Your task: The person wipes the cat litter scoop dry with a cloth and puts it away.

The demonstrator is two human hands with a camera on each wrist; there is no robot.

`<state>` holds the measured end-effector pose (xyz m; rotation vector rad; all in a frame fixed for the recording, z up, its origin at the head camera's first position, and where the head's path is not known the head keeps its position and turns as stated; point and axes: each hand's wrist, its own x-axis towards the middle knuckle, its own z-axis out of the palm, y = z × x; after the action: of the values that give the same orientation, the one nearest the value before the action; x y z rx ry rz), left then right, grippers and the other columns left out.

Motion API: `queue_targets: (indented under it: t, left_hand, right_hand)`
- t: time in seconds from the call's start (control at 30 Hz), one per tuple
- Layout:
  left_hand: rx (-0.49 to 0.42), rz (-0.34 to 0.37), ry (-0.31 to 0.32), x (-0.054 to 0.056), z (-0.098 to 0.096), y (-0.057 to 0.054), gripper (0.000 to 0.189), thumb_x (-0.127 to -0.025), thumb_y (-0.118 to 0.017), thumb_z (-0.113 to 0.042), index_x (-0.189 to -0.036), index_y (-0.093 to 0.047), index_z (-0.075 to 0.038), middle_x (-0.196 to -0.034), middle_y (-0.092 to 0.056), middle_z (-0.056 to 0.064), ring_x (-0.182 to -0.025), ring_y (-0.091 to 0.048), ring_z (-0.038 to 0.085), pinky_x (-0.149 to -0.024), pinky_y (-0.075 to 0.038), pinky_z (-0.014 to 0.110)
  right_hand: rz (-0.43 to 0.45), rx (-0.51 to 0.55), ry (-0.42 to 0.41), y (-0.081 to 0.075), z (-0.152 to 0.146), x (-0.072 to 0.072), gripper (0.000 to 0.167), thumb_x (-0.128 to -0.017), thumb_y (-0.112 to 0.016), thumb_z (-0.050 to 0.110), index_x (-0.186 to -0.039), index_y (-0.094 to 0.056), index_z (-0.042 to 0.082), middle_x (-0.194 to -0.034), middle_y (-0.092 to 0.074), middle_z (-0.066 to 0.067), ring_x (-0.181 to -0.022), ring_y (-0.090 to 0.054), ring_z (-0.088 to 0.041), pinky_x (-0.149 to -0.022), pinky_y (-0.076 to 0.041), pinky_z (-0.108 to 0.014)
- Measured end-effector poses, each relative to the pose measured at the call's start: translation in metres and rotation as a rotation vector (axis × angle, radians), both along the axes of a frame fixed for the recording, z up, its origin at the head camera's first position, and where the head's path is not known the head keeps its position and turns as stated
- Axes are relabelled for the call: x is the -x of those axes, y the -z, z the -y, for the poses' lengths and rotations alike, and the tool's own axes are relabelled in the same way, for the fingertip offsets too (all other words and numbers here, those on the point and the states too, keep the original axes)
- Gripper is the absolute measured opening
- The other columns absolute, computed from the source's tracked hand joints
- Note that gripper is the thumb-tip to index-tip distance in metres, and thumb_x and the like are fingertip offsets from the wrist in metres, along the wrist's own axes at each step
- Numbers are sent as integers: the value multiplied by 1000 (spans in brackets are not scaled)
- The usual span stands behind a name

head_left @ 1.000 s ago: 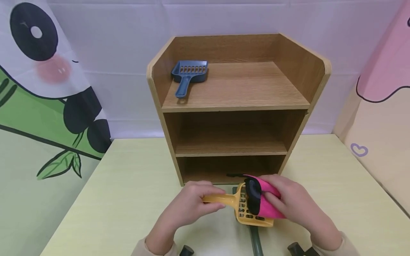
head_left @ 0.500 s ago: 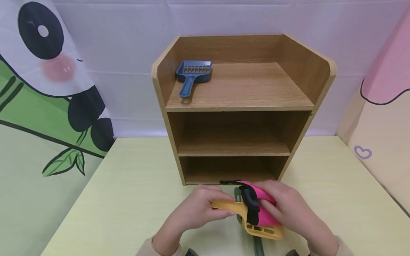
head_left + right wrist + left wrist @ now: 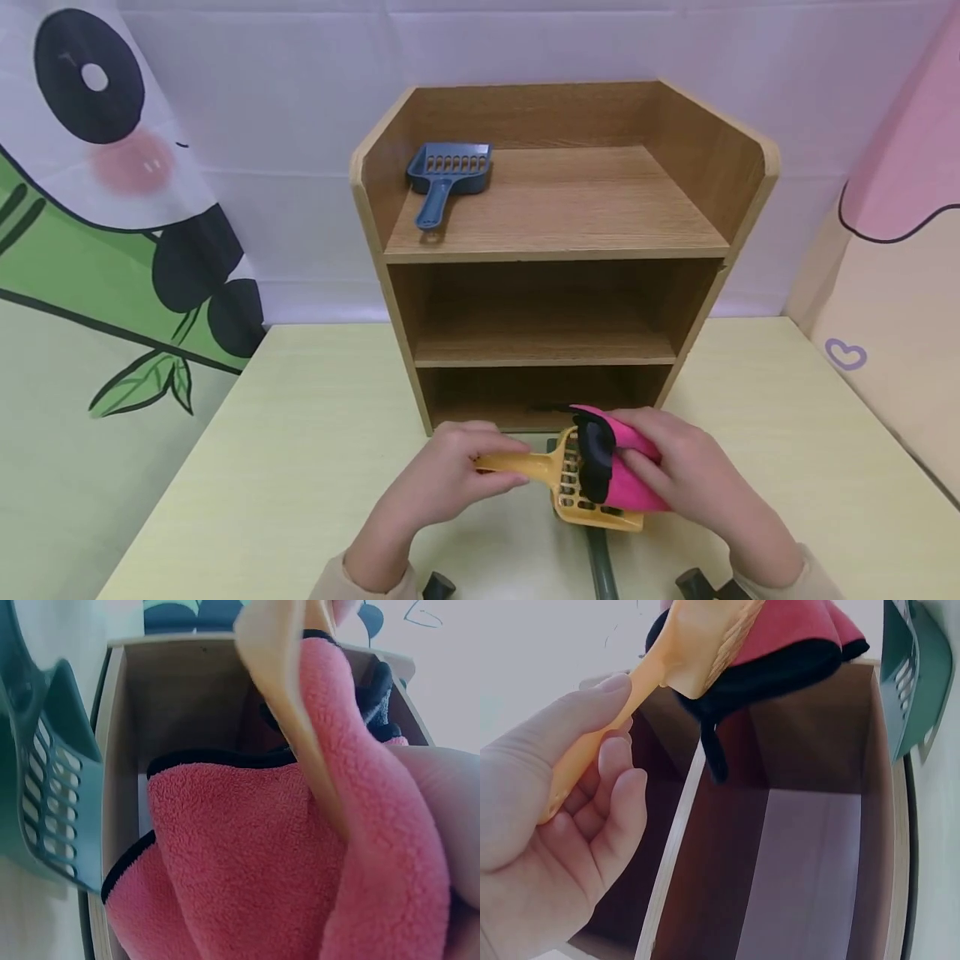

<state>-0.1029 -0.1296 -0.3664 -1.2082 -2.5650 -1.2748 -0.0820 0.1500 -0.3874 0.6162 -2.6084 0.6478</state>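
Note:
In the head view my left hand (image 3: 453, 475) grips the handle of a yellow slotted litter scoop (image 3: 566, 492), held level above the table. My right hand (image 3: 686, 471) pinches a folded pink cloth (image 3: 633, 487) with black edging against the scoop's right part, hiding some of its slots. From the left wrist, the thumb and fingers wrap the yellow handle (image 3: 641, 682). The right wrist view has the fluffy pink cloth (image 3: 247, 847) folded around the scoop's edge (image 3: 289, 697). Beneath both hands lies a green litter scoop (image 3: 600, 562), largely covered by the yellow one.
A small wooden shelf unit (image 3: 551, 254) stands just beyond the hands. On its top board sits a blue litter scoop (image 3: 450, 175), handle toward me. The pale table (image 3: 315, 467) extends to both sides. Printed cloth (image 3: 307, 167) hangs behind.
The yellow scoop and pink cloth dipped toward me and right half a second ago, then came back up and left. The cloth shifted over the slots; both hands keep their holds.

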Motion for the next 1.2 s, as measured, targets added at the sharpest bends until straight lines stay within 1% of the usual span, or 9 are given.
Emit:
queue_targets:
  t: [0.27, 0.43, 0.57, 0.7, 0.8, 0.87, 0.97, 1.03, 1.2]
  left_hand:
    - [-12, -29, -38, 9, 2, 7, 22, -80, -75, -18, -99, -73, -6, -87, -70, 3, -72, -56, 4, -62, -52, 16]
    - [-26, -19, -63, 9, 0, 12, 22, -79, -76, -17, -98, -74, -6, -86, -70, 3, -71, -55, 4, -62, -51, 16]
    - [-31, 9, -39, 8, -5, 12, 24, -78, -77, -19, -99, -74, -7, -84, -69, 2, -68, -53, 3, -58, -49, 16]
    - [-4, 26, 0, 7, -11, 13, 26, -78, -77, -20, -101, -74, -8, -83, -68, 1, -65, -50, 0, -56, -47, 14]
    - [0, 11, 27, 7, -12, 13, 26, -79, -76, -19, -102, -73, -7, -84, -69, 1, -65, -50, 0, -56, -46, 13]
    - [-12, -4, 28, 8, -10, 12, 26, -78, -77, -19, -101, -73, -7, -84, -69, 1, -66, -51, 0, -56, -47, 13]
    - [-32, -22, 11, 9, -6, 10, 26, -78, -77, -18, -101, -73, -7, -86, -70, 1, -67, -52, 1, -57, -48, 14]
    - [-43, -34, -9, 10, -3, 10, 25, -78, -77, -18, -100, -73, -7, -87, -71, 2, -68, -54, 1, -58, -49, 14]
    - [-54, -34, -40, 10, 2, 10, 25, -78, -77, -18, -100, -73, -6, -88, -71, 4, -69, -56, 3, -59, -49, 15]
  right_hand:
    - [-15, 30, 19, 1, -5, 6, 36, -77, -76, 11, -111, -65, 14, -99, -68, 3, -84, -59, -10, -71, -55, -33]
    - [-89, 21, 19, 4, 2, 8, 36, -75, -77, 10, -109, -66, 13, -97, -68, 2, -85, -60, -12, -71, -55, -35]
    - [-169, -5, -34, 8, 10, 10, 37, -73, -78, 11, -108, -66, 12, -96, -69, 1, -86, -61, -14, -72, -55, -35]
    - [-216, -19, -85, 12, 16, 9, 28, -87, -68, 28, -111, -66, 13, -98, -70, 1, -88, -62, -15, -73, -55, -35]
    - [-223, -29, -99, 12, 17, 9, 36, -94, -52, 42, -112, -66, 14, -99, -71, 2, -90, -63, -15, -74, -55, -36]
    - [-228, -46, -105, 10, 15, 11, 35, -94, -52, 42, -112, -66, 15, -99, -70, 2, -89, -63, -15, -73, -55, -35]
    - [-228, -96, -99, 5, 10, 14, 27, -88, -67, 29, -110, -65, 14, -98, -70, 1, -88, -64, -15, -73, -56, -36]
    - [-224, -124, -83, 1, 5, 16, 33, -78, -76, 18, -109, -65, 14, -96, -69, 0, -85, -63, -15, -72, -56, -36]
    - [-173, -151, -59, -5, -1, 19, 39, -71, -79, 13, -107, -65, 14, -93, -68, 1, -82, -61, -12, -69, -56, -35]
